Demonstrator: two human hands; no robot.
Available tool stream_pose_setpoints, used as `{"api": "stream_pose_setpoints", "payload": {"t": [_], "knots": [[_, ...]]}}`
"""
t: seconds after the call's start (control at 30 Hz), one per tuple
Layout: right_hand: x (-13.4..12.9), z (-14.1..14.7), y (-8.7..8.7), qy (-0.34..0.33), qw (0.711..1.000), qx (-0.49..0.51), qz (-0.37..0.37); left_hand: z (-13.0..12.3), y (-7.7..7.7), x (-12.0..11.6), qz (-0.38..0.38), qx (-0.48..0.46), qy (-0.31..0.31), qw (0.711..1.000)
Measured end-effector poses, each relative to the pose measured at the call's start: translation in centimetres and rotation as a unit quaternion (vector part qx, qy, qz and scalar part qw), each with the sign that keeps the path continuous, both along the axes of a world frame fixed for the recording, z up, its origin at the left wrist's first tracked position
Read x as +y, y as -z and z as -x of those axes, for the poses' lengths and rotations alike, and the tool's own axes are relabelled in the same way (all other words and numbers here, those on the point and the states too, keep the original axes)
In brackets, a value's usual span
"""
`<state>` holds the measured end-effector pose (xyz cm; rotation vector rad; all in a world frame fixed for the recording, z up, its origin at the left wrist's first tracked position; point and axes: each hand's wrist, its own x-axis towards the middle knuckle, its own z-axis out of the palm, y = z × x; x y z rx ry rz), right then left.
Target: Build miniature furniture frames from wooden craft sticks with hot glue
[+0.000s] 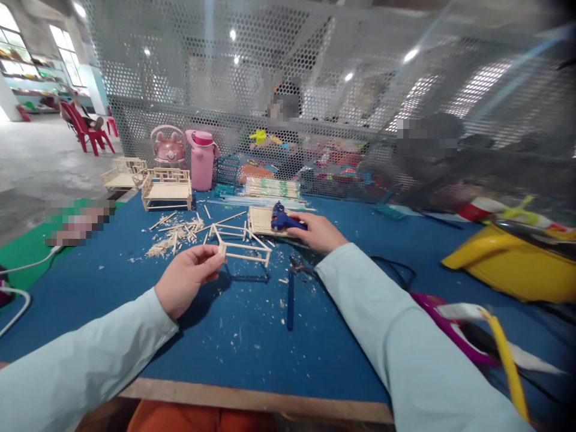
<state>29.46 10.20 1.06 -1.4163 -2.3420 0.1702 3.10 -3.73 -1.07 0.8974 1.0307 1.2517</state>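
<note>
Thumb and fingers of my left hand (191,276) pinch one corner of a small frame of thin wooden sticks (247,244), lifted a little off the blue tabletop. My right hand (318,231) is closed around a blue glue gun (283,219), which rests at a flat panel of pale sticks (259,221). Pliers with dark jaws and blue handles (290,300) lie below my right wrist, one handle partly hidden by the sleeve. Loose cut sticks (177,234) are heaped beyond my left hand.
Two small stick-built benches (167,189) stand at the back left, near a pink bottle (202,162). Packed sticks (272,188) lie by the perforated metal screen (216,78). On the right are a yellow container (517,264) and a purple tool (463,336); dark cable runs nearby.
</note>
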Motion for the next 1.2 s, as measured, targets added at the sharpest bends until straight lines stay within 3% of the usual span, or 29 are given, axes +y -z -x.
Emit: {"api": "stream_pose_setpoints", "payload": {"t": [0.1,0.23,0.37,0.43,0.53,0.6,0.7,0.8,0.93,1.2], "knots": [[0.3,0.1,1.0,0.040,0.988,0.148,-0.008,0.0,0.0,0.0,0.004,0.002,-0.004,1.000],[0.4,0.3,1.2,0.081,0.929,0.355,0.063,0.1,0.0,0.0,0.000,0.005,-0.004,1.000],[-0.8,0.3,-0.7,0.037,0.846,0.510,0.153,0.0,-0.1,0.0,-0.004,0.009,-0.008,1.000],[-2.3,0.4,-1.9,0.024,0.827,0.530,0.187,0.0,-0.2,0.0,-0.007,0.013,-0.011,1.000],[-6.0,0.6,-3.2,0.016,0.861,0.467,0.202,0.0,-0.3,-0.1,-0.013,0.014,-0.006,1.000],[-9.2,0.6,-3.6,0.004,0.890,0.424,0.165,0.1,-0.3,-0.1,-0.018,0.012,-0.001,1.000],[-13.9,0.2,-3.9,0.012,0.942,0.290,0.166,0.0,-0.5,-0.1,-0.032,0.016,0.000,0.999],[-17.0,-0.5,-3.8,0.016,0.979,0.174,0.105,-0.2,-0.8,-0.2,-0.042,0.036,0.000,0.998],[-18.2,-0.6,-3.4,0.028,0.997,0.063,0.029,-0.3,-0.9,-0.4,-0.046,0.053,-0.002,0.998],[-17.7,1.0,-3.4,0.002,0.998,0.050,-0.024,-0.1,-0.7,-0.2,-0.045,0.062,-0.002,0.997]]}}
